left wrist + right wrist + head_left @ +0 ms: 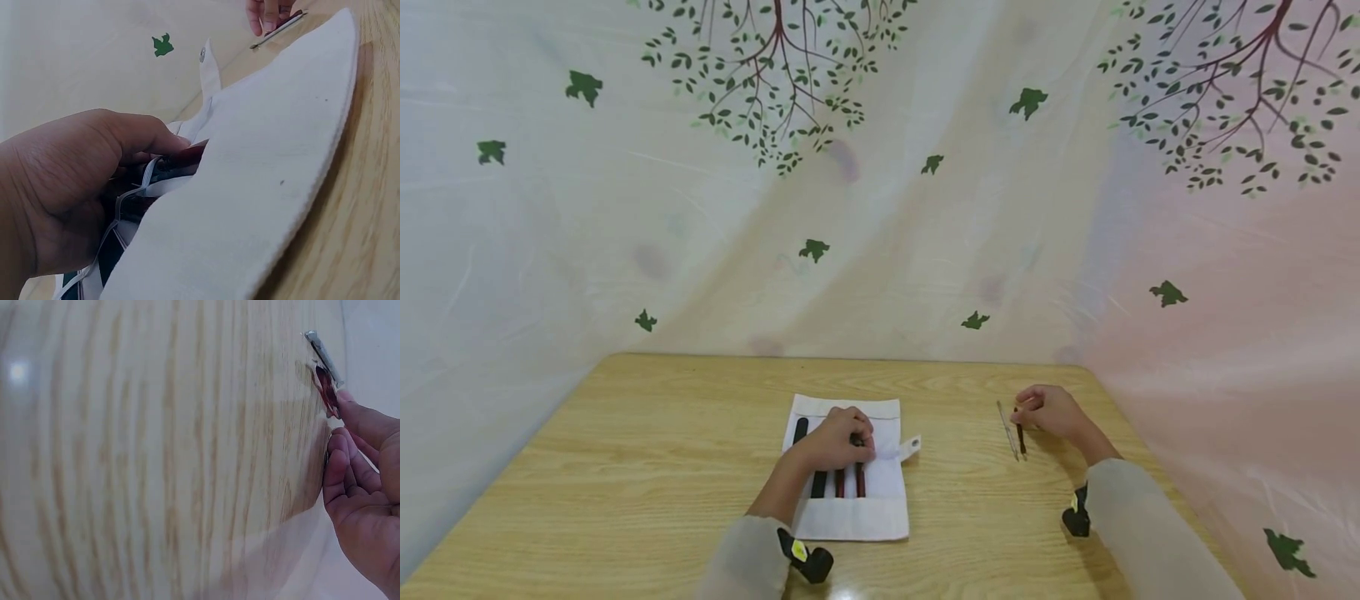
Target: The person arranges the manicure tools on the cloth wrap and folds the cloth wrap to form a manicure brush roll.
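Note:
A white fabric tool pouch [887,521] lies spread on the table, its elastic loops and lower pocket holding several slim tools. Over it, my left hand [838,437] pinches the upper part of a dark red-handled tool [861,483], whose lower end is hidden in the pocket. The left wrist view shows the thumb on the dark red handle [199,150]. Off to the right, my right hand [1054,414] pinches the far end of a short, slim dark red tool [1021,440]. A thin silvery rod [1007,429] lies right beside that tool.
Left of the hand, black tools [801,429] sit in the pouch. A strap with a metal snap [911,447] sticks out from its right edge. The wooden table [625,450] ends at a pale curtain [880,292] printed with leaves and branches.

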Available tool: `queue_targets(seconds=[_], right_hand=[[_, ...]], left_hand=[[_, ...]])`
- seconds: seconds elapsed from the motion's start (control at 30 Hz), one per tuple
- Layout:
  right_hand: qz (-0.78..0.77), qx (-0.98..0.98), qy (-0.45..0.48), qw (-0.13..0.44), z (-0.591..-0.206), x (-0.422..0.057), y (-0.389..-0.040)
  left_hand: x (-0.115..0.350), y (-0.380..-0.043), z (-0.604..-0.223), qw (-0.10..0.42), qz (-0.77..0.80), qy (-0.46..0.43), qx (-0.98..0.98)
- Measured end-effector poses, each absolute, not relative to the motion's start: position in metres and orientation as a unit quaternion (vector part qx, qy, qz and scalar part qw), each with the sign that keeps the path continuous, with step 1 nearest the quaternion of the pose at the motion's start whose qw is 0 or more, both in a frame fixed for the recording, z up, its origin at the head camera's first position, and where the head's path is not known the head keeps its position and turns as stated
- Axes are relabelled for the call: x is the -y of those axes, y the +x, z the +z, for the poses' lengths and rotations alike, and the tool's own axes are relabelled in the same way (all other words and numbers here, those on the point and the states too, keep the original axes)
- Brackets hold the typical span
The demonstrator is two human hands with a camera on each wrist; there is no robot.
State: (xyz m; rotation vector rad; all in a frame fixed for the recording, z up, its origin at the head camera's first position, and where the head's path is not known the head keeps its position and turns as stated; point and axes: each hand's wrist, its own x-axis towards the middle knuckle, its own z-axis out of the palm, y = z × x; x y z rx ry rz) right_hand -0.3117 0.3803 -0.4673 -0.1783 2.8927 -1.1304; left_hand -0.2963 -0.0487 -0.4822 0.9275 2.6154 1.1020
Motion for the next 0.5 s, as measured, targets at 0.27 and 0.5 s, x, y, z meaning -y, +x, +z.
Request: queue_targets(seconds=[0.27,0.5], right_hand=[[-0.320,-0.944,-0.077,-0.011,-0.463,-0.369,-0.316],[-0.296,-0.953,-0.064,-0.014,-0.457,-0.359,-0.318]], left_hand=[[0.049,-0.297,-0.484,0.082,0.365,0.306,-0.875],[0.048,-0.297,-0.483,0.078,0.367,0.306,-0.875]])
